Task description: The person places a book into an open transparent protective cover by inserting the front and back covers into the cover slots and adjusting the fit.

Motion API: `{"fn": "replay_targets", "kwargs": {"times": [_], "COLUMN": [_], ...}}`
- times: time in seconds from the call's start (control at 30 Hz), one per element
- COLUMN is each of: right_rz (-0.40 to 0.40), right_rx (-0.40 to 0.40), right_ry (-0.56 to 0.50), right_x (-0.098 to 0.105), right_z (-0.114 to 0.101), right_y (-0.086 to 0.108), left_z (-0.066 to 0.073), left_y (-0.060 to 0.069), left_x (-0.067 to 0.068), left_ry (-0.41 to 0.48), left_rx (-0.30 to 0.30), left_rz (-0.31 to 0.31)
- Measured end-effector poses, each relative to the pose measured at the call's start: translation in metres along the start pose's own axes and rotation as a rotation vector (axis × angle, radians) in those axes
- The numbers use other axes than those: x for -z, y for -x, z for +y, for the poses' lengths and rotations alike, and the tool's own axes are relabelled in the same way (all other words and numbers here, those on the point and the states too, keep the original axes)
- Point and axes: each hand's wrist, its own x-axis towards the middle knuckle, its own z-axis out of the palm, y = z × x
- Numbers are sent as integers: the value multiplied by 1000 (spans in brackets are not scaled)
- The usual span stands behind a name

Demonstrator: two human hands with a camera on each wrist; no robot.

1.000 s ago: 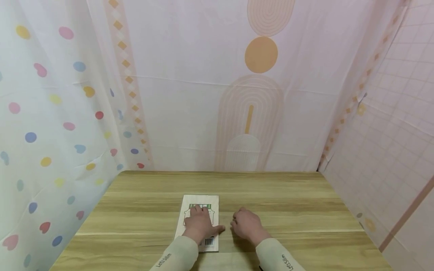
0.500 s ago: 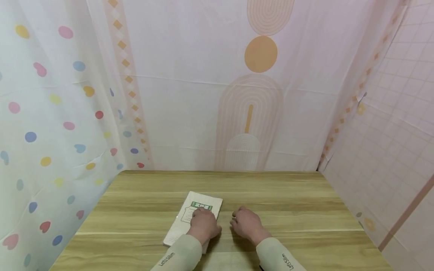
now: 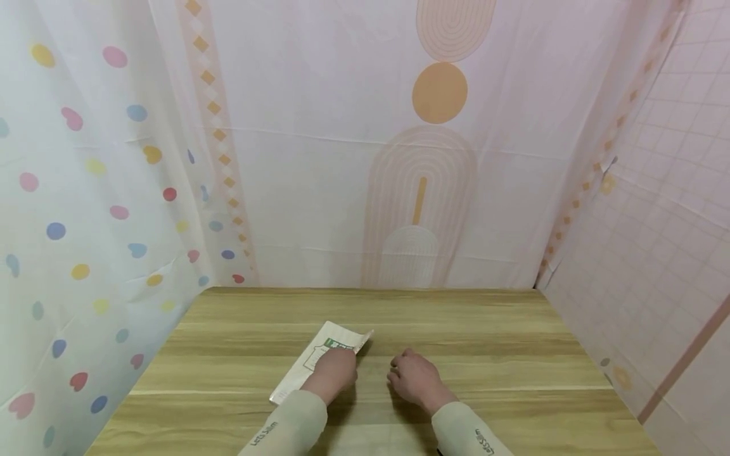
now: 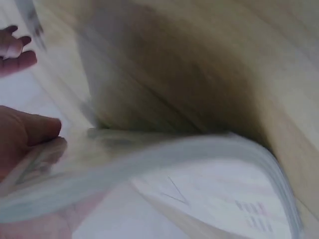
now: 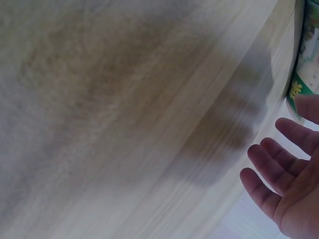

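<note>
A flat, cream paper bag (image 3: 299, 373), printed with a green label and a bread-slice outline, lies slanted on the wooden table. My left hand (image 3: 333, 372) grips its right side, which curls up off the tabletop. In the left wrist view the bag (image 4: 199, 149) bends in a curve, its edge thick and blurred, with the thumb (image 4: 42, 128) on one face and the other fingers largely behind it. To the right, my right hand (image 3: 415, 378) holds nothing; in the right wrist view its fingers (image 5: 271, 167) are loosely bent and spread.
The wooden table (image 3: 485, 342) meets a patterned curtain (image 3: 308, 202) at the back. Curtains also hang at both sides. A green patterned item (image 5: 304, 82) shows at the right wrist view's edge; its kind is unclear.
The bag has turned clockwise, and its right side has come up off the table. My left hand has gone from lying flat on it to gripping its edge. My right hand stays put.
</note>
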Motion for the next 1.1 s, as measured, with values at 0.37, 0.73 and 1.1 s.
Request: {"fn": "replay_targets", "kwargs": {"times": [0.37,0.73,1.1], "right_rz": [-5,45,9], "right_rx": [3,18,-85], "right_ry": [1,-71,-440], "right_x": [-3,-2,-3], "right_z": [3,2,4], "right_y": [-1,-2,-5], "left_z": [-19,-14,-7], "left_y": [-10,-1,-6], "left_x": [6,4,6], "left_ry": [538,977,1413], "left_rx": [37,116,67], "left_rz": [-56,-131,-221]}}
